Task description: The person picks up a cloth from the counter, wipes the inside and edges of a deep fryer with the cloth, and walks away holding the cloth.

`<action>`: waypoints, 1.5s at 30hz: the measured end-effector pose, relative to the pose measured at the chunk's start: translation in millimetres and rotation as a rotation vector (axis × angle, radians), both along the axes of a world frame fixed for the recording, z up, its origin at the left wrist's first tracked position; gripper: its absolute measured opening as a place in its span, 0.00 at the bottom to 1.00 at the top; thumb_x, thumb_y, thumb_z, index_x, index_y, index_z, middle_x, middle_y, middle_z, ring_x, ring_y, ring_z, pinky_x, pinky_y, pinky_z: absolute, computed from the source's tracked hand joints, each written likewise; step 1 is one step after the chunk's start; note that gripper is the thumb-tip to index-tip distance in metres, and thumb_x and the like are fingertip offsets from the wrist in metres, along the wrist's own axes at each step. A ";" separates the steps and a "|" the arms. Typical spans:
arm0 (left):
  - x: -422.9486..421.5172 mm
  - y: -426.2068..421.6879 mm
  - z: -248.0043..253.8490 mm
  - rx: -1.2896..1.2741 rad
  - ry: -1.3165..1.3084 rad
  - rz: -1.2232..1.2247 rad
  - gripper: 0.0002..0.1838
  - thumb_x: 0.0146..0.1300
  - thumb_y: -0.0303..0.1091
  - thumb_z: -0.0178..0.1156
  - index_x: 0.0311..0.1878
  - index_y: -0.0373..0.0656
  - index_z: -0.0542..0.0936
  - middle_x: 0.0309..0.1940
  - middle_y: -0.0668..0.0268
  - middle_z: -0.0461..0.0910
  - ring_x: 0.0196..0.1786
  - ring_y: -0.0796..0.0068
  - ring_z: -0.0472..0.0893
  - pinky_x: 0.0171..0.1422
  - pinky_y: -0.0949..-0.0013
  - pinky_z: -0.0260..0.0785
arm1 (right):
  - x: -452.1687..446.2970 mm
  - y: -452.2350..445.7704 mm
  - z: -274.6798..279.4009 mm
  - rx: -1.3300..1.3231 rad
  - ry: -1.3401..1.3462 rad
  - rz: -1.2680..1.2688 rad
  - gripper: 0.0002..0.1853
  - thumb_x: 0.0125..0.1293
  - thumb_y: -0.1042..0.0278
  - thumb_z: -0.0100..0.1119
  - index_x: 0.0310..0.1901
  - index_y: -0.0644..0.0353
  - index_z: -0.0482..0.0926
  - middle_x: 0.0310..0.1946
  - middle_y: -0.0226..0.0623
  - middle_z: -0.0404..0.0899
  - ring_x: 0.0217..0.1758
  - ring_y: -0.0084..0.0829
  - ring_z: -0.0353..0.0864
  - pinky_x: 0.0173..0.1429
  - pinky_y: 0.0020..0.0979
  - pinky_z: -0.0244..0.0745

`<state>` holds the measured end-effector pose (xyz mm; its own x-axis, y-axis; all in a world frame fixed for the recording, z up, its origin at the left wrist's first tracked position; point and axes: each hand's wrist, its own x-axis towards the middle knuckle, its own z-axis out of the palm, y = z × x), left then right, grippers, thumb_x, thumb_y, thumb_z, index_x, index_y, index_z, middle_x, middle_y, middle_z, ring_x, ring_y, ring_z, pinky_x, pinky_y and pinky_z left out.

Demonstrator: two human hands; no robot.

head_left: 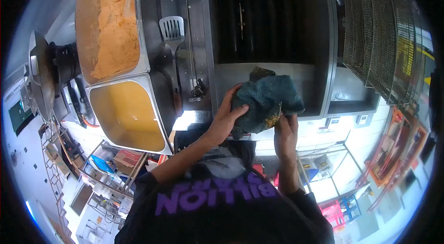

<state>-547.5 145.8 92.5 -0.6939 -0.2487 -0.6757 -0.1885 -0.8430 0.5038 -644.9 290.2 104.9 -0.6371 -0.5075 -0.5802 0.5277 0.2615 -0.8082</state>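
A crumpled dark green cloth point(263, 100) is held up in front of the dark fryer vat point(273, 22), over its front ledge. My left hand point(229, 117) grips the cloth's left side, with the thumb on top and the other fingers partly hidden. On the right, my right hand point(286, 131) pinches the lower edge, next to a patch of yellow-brown crumbs on the fabric. A darker, stained fold sticks out at the cloth's far side.
Left of the fryer lie a slotted spatula point(172, 31) and a long thin metal rod point(190, 36). Beyond them stand a tub of orange coating powder point(118, 22) and a pan of yellow liquid point(125, 112). Wire fry baskets point(370, 31) are at the right.
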 end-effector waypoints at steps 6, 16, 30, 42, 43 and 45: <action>-16.1 33.7 -5.3 -0.221 0.096 -0.033 0.31 0.68 0.49 0.42 0.68 0.42 0.49 0.64 0.55 0.52 0.66 0.63 0.55 0.69 0.63 0.47 | 6.3 -10.8 -5.1 0.026 -0.176 -0.107 0.28 0.61 0.58 0.57 0.57 0.67 0.62 0.53 0.42 0.66 0.57 0.33 0.66 0.59 0.34 0.64; -7.0 -28.1 -7.8 -1.045 -0.054 -0.249 0.27 0.63 0.42 0.51 0.61 0.38 0.60 0.63 0.49 0.54 0.69 0.51 0.50 0.71 0.54 0.40 | -146.2 -105.4 -49.8 0.134 0.378 0.290 0.27 0.49 0.76 0.63 0.53 0.62 0.68 0.49 0.43 0.75 0.53 0.35 0.75 0.56 0.34 0.70; 33.6 -4.5 -106.2 -1.688 -0.291 -0.407 0.22 0.53 0.35 0.62 0.51 0.42 0.70 0.60 0.51 0.58 0.67 0.45 0.53 0.68 0.45 0.46 | -230.6 -259.5 -339.9 0.702 1.196 0.957 0.24 0.52 0.70 0.57 0.53 0.65 0.70 0.52 0.53 0.70 0.56 0.50 0.70 0.59 0.42 0.67; 32.5 -2.5 -106.9 -1.765 -0.359 -0.439 0.20 0.51 0.42 0.63 0.45 0.42 0.75 0.59 0.51 0.61 0.64 0.43 0.57 0.66 0.45 0.50 | -260.8 -272.7 -364.7 0.807 1.518 1.193 0.16 0.66 0.57 0.45 0.47 0.55 0.77 0.40 0.40 0.78 0.61 0.41 0.66 0.62 0.46 0.61; 32.5 -1.4 -106.3 -1.774 -0.353 -0.452 0.20 0.51 0.42 0.63 0.45 0.42 0.75 0.59 0.51 0.61 0.64 0.43 0.57 0.66 0.45 0.50 | -261.1 -275.8 -372.3 0.802 1.471 1.204 0.16 0.66 0.57 0.45 0.47 0.55 0.76 0.40 0.40 0.78 0.61 0.41 0.66 0.62 0.46 0.61; 33.8 -0.8 -106.6 -1.738 -0.383 -0.400 0.21 0.49 0.43 0.65 0.47 0.47 0.76 0.57 0.54 0.63 0.64 0.50 0.58 0.68 0.49 0.49 | -262.0 -282.9 -387.1 0.804 1.389 1.227 0.16 0.66 0.57 0.45 0.48 0.55 0.76 0.41 0.40 0.77 0.61 0.41 0.66 0.62 0.46 0.60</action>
